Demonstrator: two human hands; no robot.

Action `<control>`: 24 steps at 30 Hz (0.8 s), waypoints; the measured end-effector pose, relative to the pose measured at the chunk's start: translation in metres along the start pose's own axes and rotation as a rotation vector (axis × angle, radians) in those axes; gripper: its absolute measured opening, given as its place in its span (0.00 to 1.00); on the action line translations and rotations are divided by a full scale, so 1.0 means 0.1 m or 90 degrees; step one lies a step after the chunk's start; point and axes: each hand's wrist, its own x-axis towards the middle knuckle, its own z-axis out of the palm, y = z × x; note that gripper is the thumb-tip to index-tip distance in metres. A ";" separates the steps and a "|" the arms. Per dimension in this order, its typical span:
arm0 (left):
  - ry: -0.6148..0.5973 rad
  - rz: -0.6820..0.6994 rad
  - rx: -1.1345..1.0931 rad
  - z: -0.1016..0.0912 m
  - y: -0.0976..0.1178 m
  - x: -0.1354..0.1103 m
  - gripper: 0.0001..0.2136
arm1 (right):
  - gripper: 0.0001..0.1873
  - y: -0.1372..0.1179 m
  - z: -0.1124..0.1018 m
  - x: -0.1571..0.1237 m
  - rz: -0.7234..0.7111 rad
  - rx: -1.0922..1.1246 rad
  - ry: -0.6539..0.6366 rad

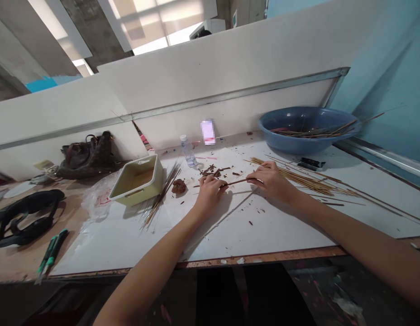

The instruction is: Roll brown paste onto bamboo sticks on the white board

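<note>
A thin brown stick runs level between my two hands, just above the white table sheet. My left hand has its fingers closed on the stick's left part. At its right part, my right hand pinches it between thumb and fingers. Beyond my hands lie brown crumbs and broken bits. A lump of brown clay-like material sits left of my left hand. By my right hand, a bundle of thin tan sticks fans out to the right.
A blue basin holding sticks stands at the back right. To the left are a yellow-green bin, wires and sticks, a bottle, a bag, headphones and green-handled tools. A low partition bounds the back.
</note>
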 end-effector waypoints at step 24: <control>0.025 0.032 0.006 0.03 -0.05 0.02 0.06 | 0.14 0.09 -0.01 -0.03 0.013 0.031 0.017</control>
